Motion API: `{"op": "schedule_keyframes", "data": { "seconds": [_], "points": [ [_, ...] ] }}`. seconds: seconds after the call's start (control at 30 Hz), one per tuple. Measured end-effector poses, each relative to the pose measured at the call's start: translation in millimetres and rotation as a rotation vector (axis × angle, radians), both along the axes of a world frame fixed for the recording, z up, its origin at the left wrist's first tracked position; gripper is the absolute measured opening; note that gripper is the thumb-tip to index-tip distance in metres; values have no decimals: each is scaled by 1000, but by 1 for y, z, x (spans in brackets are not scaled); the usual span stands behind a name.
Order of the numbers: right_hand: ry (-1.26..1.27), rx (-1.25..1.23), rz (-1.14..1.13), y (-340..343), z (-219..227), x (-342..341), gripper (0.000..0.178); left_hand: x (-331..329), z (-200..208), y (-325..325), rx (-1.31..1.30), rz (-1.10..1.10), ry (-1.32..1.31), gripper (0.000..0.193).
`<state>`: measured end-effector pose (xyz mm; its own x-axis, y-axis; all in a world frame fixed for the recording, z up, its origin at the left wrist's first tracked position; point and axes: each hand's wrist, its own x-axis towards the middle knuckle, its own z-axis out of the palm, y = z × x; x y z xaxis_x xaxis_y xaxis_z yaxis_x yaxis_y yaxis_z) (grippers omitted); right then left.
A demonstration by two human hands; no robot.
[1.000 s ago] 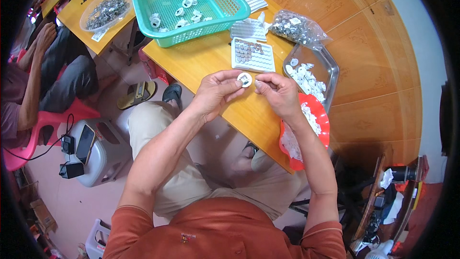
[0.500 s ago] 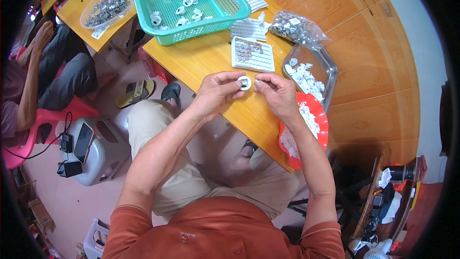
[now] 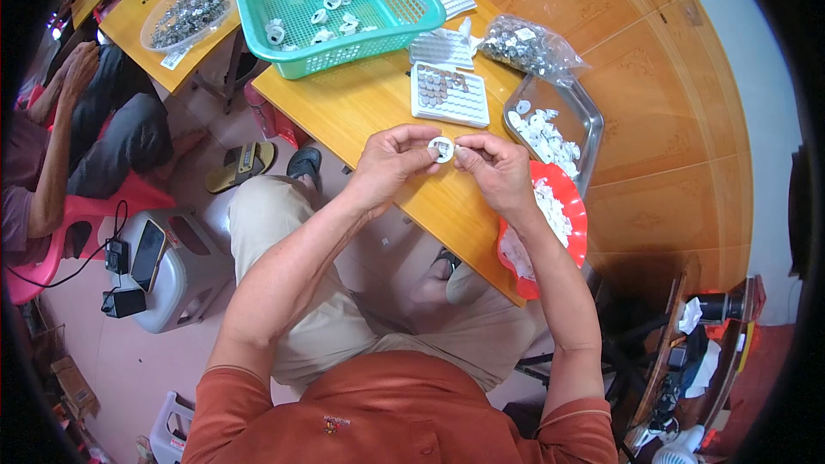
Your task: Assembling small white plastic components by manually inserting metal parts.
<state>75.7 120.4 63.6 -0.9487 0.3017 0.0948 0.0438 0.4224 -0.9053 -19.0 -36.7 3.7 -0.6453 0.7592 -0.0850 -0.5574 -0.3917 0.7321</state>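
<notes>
Over the front part of the wooden table, my left hand (image 3: pixel 393 165) pinches a small round white plastic part (image 3: pixel 442 145) between thumb and fingers. A little metal piece shows in the middle of that part. My right hand (image 3: pixel 500 174) is closed, thumb against forefinger, with its tips at the right edge of the round part. Whatever those right fingertips hold is too small and too covered to name. Just beyond my hands lies a white slotted tray (image 3: pixel 475 109), partly filled with brownish metal pieces.
A green basket (image 3: pixel 305 64) with several white parts stands at the back. Right of my hands are a metal tray (image 3: pixel 593 125) of white pieces, a red bowl (image 3: pixel 577 206) and a bag of metal parts (image 3: pixel 524 47). A person (image 3: pixel 51 155) sits left, by a grey stool (image 3: pixel 185 279).
My right fingertips, which held a small white piece apart from the round part, have come in to its edge. The left hand keeps its pinch. The whole view has shifted slightly.
</notes>
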Motion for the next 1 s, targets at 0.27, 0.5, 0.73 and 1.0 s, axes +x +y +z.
{"op": "schedule_keyframes", "data": {
  "seconds": [0.27, 0.5, 0.73, 1.0],
  "points": [
    [126, 249, 42, -2, 2, 0, 13, 3, 2, 2, -42, -1, -61, 27],
    [71, 234, -3, -1, -3, 1, 13, 7, 4, 4, -32, 0, -35, 28],
    [43, 167, -53, -5, -4, -2, 15, 10, 1, 6, -61, 73, -149, 30],
    [5, 34, -133, -12, -4, -4, 16, 13, 8, 5, 32, 24, -238, 34]
  ]
}}
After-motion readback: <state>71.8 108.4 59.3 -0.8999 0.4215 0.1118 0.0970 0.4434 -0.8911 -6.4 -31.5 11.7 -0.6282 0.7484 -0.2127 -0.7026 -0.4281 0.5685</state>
